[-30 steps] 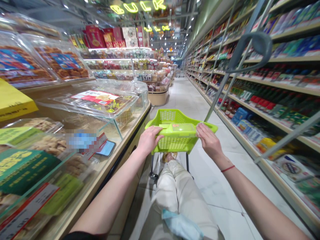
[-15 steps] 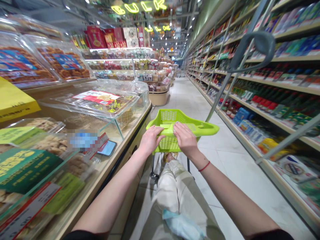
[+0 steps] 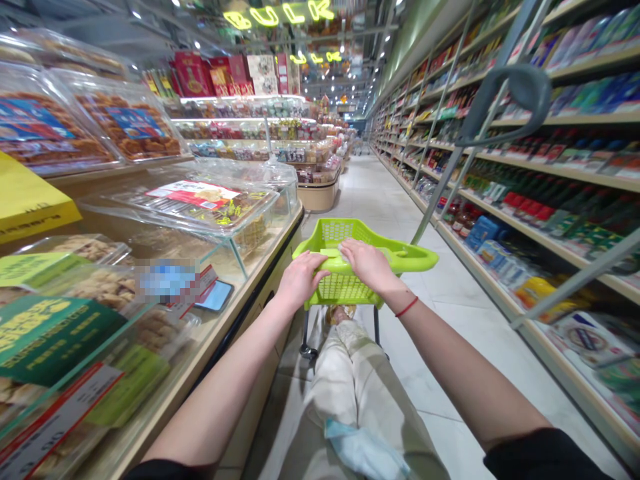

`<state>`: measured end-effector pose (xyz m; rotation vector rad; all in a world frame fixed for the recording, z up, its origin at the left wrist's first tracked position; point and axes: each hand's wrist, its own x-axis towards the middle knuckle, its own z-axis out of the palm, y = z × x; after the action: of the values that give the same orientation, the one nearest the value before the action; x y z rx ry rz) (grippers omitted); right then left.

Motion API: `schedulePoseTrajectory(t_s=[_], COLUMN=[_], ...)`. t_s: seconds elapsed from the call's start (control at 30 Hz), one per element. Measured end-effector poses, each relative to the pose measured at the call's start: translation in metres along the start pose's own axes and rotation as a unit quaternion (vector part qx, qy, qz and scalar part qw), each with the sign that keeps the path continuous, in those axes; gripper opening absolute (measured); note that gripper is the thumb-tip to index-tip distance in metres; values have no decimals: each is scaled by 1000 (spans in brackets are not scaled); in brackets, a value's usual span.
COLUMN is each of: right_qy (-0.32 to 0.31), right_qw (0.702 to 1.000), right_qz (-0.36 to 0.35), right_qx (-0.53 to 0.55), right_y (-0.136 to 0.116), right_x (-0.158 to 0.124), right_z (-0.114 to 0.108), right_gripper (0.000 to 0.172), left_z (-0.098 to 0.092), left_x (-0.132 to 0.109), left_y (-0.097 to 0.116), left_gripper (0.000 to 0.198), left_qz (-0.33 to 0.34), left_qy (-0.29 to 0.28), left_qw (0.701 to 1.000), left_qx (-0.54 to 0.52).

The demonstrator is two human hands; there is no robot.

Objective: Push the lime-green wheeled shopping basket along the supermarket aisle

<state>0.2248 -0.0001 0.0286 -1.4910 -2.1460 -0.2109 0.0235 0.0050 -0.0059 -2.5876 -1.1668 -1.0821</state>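
A lime-green shopping cart (image 3: 337, 291) with a perforated basket stands in front of my legs. Its handle runs across the near rim. My left hand (image 3: 301, 275) is closed around the left part of this handle, thumb pointing right. My right hand (image 3: 369, 265), a red string on its wrist, lies over the middle of the handle. Its fingers are together and bent over the top, the tips partly hidden by the basket edge. A light-blue face mask (image 3: 365, 448) lies against my pale trousers (image 3: 340, 393).
A counter on the left holds clear boxes of snacks (image 3: 210, 203) and a phone (image 3: 219, 295). Long shelves (image 3: 550, 167) of packaged goods line the right, with a grey ladder-like frame (image 3: 435, 200) before them. The tiled aisle (image 3: 357, 180) runs ahead between display islands and shelves.
My right hand has shifted slightly left and up on the handle, its wrist turning and the forearm rising a little. My left hand and the cart stay where they were.
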Motion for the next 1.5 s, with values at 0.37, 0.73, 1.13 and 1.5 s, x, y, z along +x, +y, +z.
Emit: schedulePoseTrajectory(t_s=[0.37,0.73,1.13,1.5], right_qy=[2,-107,-95,118], right_qw=[992,989,976,986], right_qz=[123,92,189,119], right_qx=[-20,-43,-55,21], right_y=[60,-29,53,8], right_x=[-18,30,5,-24], right_z=[-23,-7,-31,6], right_gripper=[32,41,42,34], left_z=[0,0,0,2], left_x=[0,0,-2,-1], left_y=[1,0,-3,-2], left_gripper=[30,29,29,30], left_qz=[0,13,16,10], left_qy=[7,10,14,9], left_qw=[1000,1000,1000,1000], left_qx=[-9,-9,-4,-13])
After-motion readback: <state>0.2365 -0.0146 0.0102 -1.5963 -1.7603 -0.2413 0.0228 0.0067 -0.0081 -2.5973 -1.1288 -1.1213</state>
